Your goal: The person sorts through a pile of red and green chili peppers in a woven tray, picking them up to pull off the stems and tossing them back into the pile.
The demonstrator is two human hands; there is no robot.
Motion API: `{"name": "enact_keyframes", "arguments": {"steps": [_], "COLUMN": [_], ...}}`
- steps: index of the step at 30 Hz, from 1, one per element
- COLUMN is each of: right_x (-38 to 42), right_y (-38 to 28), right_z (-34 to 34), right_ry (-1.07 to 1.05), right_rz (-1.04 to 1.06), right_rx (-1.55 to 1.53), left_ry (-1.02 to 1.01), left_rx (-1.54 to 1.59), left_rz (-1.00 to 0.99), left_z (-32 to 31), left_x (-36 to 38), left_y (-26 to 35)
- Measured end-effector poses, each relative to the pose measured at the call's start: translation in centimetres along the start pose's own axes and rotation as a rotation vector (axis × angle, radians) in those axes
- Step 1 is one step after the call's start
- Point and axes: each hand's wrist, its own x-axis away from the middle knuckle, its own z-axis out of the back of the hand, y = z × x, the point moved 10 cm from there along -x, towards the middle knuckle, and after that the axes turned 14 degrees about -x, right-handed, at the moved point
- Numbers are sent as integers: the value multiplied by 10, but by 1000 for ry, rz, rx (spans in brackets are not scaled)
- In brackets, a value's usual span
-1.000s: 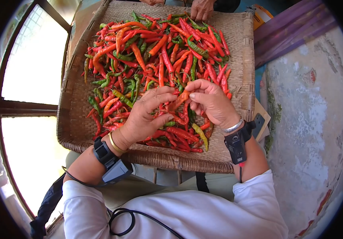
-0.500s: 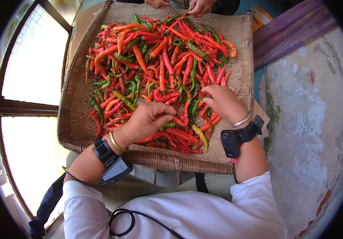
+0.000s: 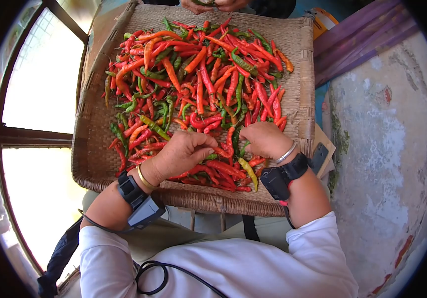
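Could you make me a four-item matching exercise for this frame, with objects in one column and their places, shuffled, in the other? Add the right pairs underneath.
Things
1. Gold-coloured bangle
2. Phone
3. Yellow pepper
4. Silver-coloured bangle

Places
A. Outside the woven tray, past its right side
B. On the wrist of the right hand
C. On the wrist of the left hand
D. Inside the tray, towards its near rim

Pairs: 1-C, 2-A, 3-D, 4-B

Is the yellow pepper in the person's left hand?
No, the yellow pepper lies in the woven tray, with a visible gap between it and the left hand.
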Motion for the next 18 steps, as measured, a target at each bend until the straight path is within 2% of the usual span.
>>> {"name": "enact_keyframes", "arguments": {"steps": [2,4,5,6,8,12,13,15,16,18], "right_x": [-3,-1,2,3,2,0,1,6,6,8], "right_y": [-4,-31,-46,-54,-47,-50,-51,-49,-42,-39], "right_z": [1,24,30,34,22,12,15,28,28,43], "right_ry": [-4,141,173,173,40,13,13,79,80,240], "right_rz": [5,235,350,352,65,112,113,89,90,250], "right_rx": [-19,-298,-334,-333,-1091,-1484,-1485,-1091,-1090,-369], "left_ry": [-9,36,77,78,27,-25,-29,-32,-28,-22], "left_rx": [5,57,113,112,83,143,137,130,140,148], "left_rz": [12,60,105,105,133,146,148,147,168,189], "left_z": [-1,2,5,7,6,-1,-1,0,0,3], "left_x": [1,1,1,0,-1,2,2,1,2,2], "left_y": [-1,-3,-6,-5,-7,-13,-13,-12,-13,-14]}}
